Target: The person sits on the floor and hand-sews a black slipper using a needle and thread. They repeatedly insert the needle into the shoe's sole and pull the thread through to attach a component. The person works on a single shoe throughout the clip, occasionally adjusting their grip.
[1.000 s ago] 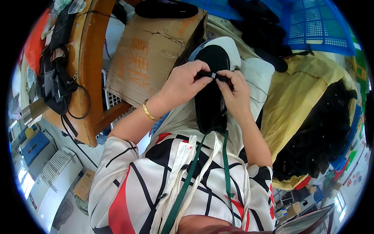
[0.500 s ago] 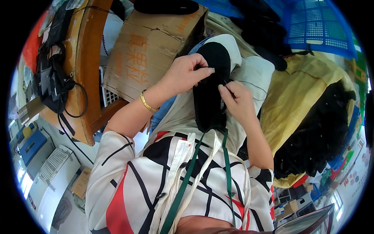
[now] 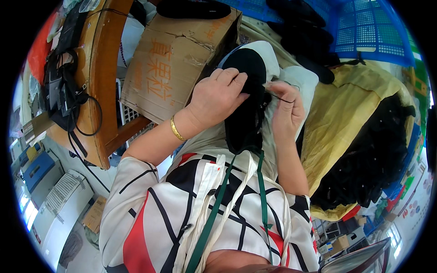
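A black cloth shoe (image 3: pixel 243 123) lies lengthwise on my lap, its rounded end pointing away from me. My left hand (image 3: pixel 217 96) is closed on the left side of its opening, fingers curled over the edge. Just right of the shoe, my right hand (image 3: pixel 287 109) is closed in a pinch. A dark thread (image 3: pixel 281 98) runs across its fingers. Whether a needle is between the fingertips is too small to tell. Light cloth (image 3: pixel 298 82) covers my knees under the shoe.
On the left stand a cardboard box (image 3: pixel 159 63) with another black shoe (image 3: pixel 193 8) on top, and a wooden table (image 3: pixel 98 86). To the right, a yellow sack (image 3: pixel 346 109) holds many black pieces (image 3: pixel 364 159). Blue plastic baskets (image 3: pixel 368 32) and more black shoes (image 3: pixel 307 36) are beyond.
My right hand has drawn slightly away from the shoe and turned upward, the dark thread now across its fingers. My left hand has shifted a little left and curled further over the shoe's edge.
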A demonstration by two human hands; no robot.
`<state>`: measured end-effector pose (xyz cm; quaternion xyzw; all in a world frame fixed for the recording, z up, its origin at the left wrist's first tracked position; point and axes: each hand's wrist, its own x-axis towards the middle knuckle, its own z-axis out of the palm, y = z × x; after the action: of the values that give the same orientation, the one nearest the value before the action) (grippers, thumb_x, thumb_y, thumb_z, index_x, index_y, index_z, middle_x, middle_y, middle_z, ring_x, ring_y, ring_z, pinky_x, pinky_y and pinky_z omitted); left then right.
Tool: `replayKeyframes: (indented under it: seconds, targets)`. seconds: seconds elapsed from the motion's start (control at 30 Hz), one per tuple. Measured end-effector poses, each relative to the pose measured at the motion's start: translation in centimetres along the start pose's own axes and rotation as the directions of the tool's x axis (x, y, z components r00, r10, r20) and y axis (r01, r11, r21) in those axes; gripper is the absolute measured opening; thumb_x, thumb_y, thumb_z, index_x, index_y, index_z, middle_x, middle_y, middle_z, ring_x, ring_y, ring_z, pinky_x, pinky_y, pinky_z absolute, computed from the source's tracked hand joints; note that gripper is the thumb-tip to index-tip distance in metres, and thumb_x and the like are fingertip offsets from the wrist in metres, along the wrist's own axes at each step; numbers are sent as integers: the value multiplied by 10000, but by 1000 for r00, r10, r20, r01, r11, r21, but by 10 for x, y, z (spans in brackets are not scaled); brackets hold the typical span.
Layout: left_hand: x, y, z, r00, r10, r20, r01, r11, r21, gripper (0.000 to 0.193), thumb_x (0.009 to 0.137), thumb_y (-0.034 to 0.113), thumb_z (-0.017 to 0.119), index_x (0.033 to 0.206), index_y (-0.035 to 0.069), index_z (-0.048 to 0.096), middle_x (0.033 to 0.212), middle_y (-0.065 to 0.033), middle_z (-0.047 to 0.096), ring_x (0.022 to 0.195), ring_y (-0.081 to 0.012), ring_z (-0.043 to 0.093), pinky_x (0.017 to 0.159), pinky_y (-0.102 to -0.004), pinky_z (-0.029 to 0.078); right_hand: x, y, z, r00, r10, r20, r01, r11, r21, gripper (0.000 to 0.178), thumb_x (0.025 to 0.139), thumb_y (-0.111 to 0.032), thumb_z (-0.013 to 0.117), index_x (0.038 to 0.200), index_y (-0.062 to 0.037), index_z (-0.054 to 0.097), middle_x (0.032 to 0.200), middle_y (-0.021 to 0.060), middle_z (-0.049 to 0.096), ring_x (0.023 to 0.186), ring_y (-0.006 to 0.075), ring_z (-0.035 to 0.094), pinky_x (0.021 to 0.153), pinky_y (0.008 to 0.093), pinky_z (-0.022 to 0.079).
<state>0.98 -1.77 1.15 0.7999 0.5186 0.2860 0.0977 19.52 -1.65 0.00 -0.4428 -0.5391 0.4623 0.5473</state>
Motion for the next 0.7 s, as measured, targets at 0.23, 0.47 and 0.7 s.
replayKeyframes:
  seconds: [0.23,0.47,0.7]
  targets:
    - [-2,-6,14,997,-23,-78,29,996,78,416,655,96,775,1055,64,666,952,-63,624,850,-246,624,675,-329,527,-8,11,32,982,168,92,-183,688,703,312,1058,-270,438,833,-55,457,737,31,442,674,173,467,878,431,465]
    - [-1,-16,21,998,-24,-62,27,999,46,326,655,78,757,976,94,702,794,-26,614,743,-223,616,608,-327,515,-54,-14,34,991,134,-19,-114,905,410,350,1047,-282,462,779,-57,460,730,25,411,719,169,406,849,407,435]
    - [-2,-15,23,998,4,-63,-1,999,37,293,666,111,765,952,102,699,766,-25,591,735,-222,616,598,-325,511,-51,-9,22,986,164,-12,-133,841,525,336,1057,-253,438,784,-56,459,736,25,403,700,158,382,838,396,429]
